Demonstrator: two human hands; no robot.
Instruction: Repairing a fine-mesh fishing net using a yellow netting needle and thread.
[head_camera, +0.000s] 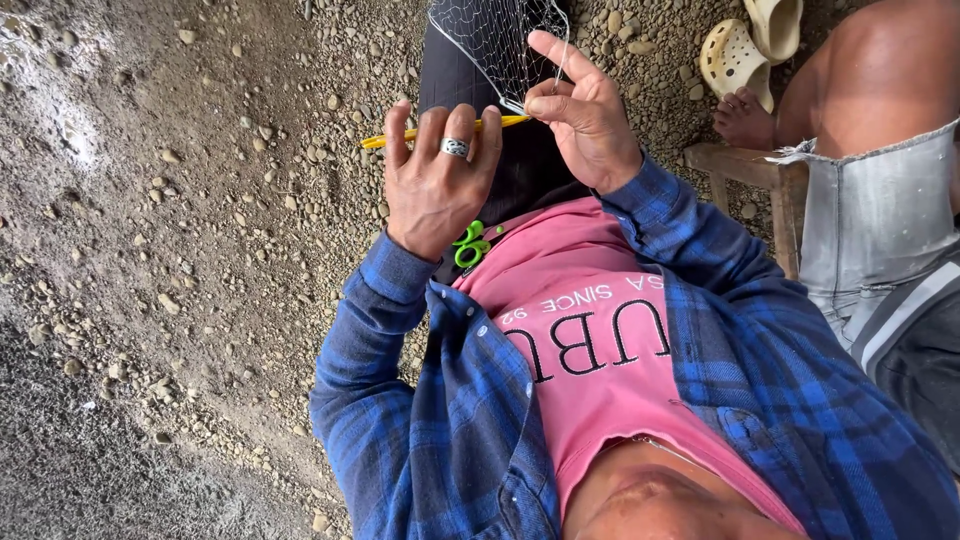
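Working a fine grey mesh fishing net (497, 40) stretched over the lap, against black trousers (470, 80). Left hand (437, 175), silver ring on one finger, curled closed around a slim yellow netting needle (385, 139) lying crosswise; needle tip sticking out toward the gravel side. Right hand (583, 110) pinching the lower net edge between thumb and forefinger, remaining fingers raised and spread. Judged mid-way through a mesh row: knotted meshes visible above the hands, working edge right at the fingertips, total net extent cut off by the frame top, so remaining share cannot be told. Small green-handled scissors (468, 244) resting on the pink shirt (590, 350) just below the left wrist, untouched. Room for movement: open gravel ground (180, 250) wide on the left-hand side; tighter on the other side, with a wooden stool (745, 165), another person's bare leg (880, 70) and pale perforated clogs (750, 45) near. Blue plaid sleeves (390, 350) close to the scissors.
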